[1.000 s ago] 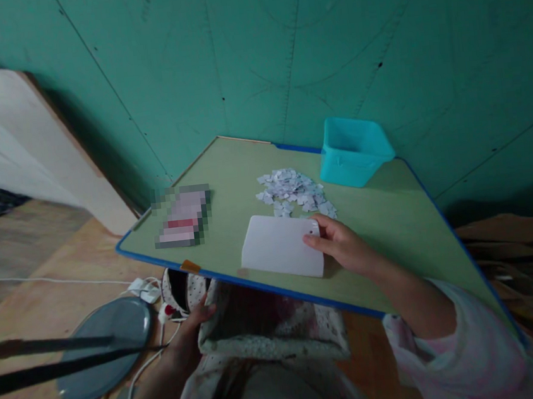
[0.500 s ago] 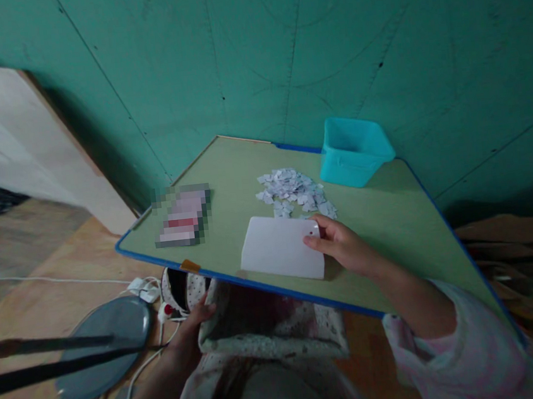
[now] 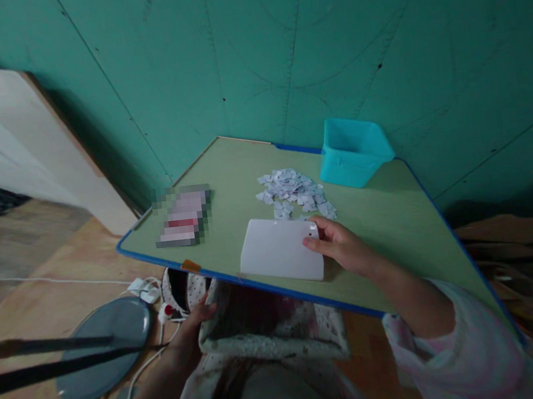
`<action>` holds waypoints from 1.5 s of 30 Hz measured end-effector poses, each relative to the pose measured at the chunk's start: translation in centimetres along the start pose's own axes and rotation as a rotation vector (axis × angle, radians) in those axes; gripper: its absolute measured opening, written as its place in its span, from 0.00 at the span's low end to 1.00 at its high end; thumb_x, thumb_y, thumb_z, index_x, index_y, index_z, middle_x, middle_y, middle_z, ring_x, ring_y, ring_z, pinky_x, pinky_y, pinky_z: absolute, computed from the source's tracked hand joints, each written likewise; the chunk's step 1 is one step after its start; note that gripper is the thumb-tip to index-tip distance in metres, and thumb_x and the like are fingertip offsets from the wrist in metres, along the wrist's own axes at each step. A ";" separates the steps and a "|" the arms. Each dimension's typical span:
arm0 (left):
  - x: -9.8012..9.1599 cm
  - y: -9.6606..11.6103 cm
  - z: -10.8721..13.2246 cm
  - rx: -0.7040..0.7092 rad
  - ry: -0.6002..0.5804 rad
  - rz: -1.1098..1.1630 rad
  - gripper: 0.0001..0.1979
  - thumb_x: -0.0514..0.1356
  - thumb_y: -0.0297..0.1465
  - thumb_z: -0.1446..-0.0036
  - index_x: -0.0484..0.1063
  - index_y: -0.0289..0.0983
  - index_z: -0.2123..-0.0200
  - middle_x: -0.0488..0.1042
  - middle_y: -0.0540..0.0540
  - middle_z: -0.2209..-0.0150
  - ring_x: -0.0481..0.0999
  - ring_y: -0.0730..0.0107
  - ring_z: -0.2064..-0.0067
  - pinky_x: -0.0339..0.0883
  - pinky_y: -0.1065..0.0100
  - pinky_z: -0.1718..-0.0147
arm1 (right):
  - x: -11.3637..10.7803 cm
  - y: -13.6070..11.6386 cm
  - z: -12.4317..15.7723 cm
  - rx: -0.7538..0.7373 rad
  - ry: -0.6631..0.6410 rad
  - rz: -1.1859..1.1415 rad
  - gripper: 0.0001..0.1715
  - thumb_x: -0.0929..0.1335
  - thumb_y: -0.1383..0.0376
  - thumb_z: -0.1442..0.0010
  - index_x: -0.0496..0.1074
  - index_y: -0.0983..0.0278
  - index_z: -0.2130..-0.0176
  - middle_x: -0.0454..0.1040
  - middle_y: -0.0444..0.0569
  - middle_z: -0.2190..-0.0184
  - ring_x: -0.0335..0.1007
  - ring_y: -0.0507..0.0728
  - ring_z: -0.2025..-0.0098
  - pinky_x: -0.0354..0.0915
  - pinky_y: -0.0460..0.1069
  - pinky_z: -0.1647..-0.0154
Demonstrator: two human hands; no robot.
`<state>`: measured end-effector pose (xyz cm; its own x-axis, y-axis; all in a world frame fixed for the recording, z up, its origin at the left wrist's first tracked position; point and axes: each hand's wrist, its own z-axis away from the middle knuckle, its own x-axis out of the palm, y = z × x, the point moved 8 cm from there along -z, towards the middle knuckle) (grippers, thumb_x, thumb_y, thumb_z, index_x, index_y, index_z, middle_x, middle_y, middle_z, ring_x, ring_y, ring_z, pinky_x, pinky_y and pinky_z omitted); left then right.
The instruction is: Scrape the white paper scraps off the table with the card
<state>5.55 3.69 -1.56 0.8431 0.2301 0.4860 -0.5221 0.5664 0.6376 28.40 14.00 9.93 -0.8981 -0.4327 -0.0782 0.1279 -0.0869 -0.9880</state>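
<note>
My right hand (image 3: 340,246) grips the right end of a flat white plastic board (image 3: 279,249) that lies on the green table (image 3: 383,225) near its front edge. Just behind the board is a heap of small torn white paper scraps (image 3: 293,190). A turquoise plastic bin (image 3: 354,151) stands at the back of the table by the wall. My left hand (image 3: 196,321) is below the table edge, fingers closed on the rim of a speckled white fabric bag (image 3: 271,332) held open in my lap.
A blurred pink-and-dark object (image 3: 183,215) lies on the left of the table. On the wooden floor at left are a grey round base (image 3: 105,346) with dark rods, a white cable and power strip (image 3: 145,290). A pale board (image 3: 17,143) leans on the teal wall.
The white board and my right hand have slid slightly toward the table's front edge. My left hand has stayed on the bag.
</note>
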 end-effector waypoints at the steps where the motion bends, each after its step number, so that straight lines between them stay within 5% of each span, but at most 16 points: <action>1: 0.0 0.0 0.0 0.000 -0.001 -0.003 0.25 0.63 0.30 0.62 0.69 0.38 0.55 0.80 0.49 0.71 0.78 0.58 0.68 0.69 0.67 0.74 | 0.0 0.0 0.0 -0.002 -0.001 0.001 0.09 0.67 0.62 0.49 0.64 0.61 0.67 0.65 0.42 0.72 0.62 0.50 0.70 0.59 0.46 0.70; 23: -1.9 -0.5 -0.5 -0.004 0.106 0.004 0.24 0.61 0.27 0.58 0.66 0.38 0.53 0.80 0.49 0.71 0.79 0.59 0.67 0.71 0.66 0.71 | 0.5 0.3 0.0 0.007 -0.023 -0.049 0.09 0.67 0.62 0.49 0.63 0.61 0.67 0.66 0.42 0.71 0.63 0.50 0.70 0.60 0.46 0.70; 34: -0.9 -0.3 -0.4 0.000 0.021 0.008 0.26 0.65 0.32 0.62 0.69 0.38 0.54 0.81 0.49 0.71 0.77 0.57 0.63 0.70 0.67 0.71 | 0.4 -0.4 0.3 0.014 -0.014 -0.023 0.09 0.68 0.62 0.51 0.64 0.62 0.69 0.66 0.42 0.73 0.62 0.50 0.71 0.59 0.45 0.71; 38: -0.3 -0.5 -0.3 -0.004 -0.006 0.034 0.26 0.64 0.30 0.60 0.68 0.39 0.54 0.80 0.49 0.69 0.78 0.57 0.63 0.70 0.66 0.69 | -2.2 -1.2 0.5 -0.007 0.096 -0.052 0.10 0.68 0.62 0.52 0.65 0.62 0.68 0.68 0.42 0.73 0.63 0.51 0.71 0.59 0.46 0.72; 45: 0.9 -1.0 -0.5 -0.038 -0.027 0.043 0.29 0.63 0.29 0.61 0.65 0.40 0.51 0.81 0.49 0.69 0.78 0.56 0.64 0.70 0.66 0.71 | -11.4 -1.8 2.2 -0.147 0.636 0.085 0.08 0.66 0.63 0.54 0.64 0.60 0.70 0.64 0.40 0.78 0.59 0.52 0.76 0.54 0.46 0.78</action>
<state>6.88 3.79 -2.05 0.8159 0.2342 0.5286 -0.5523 0.5863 0.5927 39.36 17.16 12.90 -0.9666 0.1865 -0.1760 0.1913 0.0670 -0.9792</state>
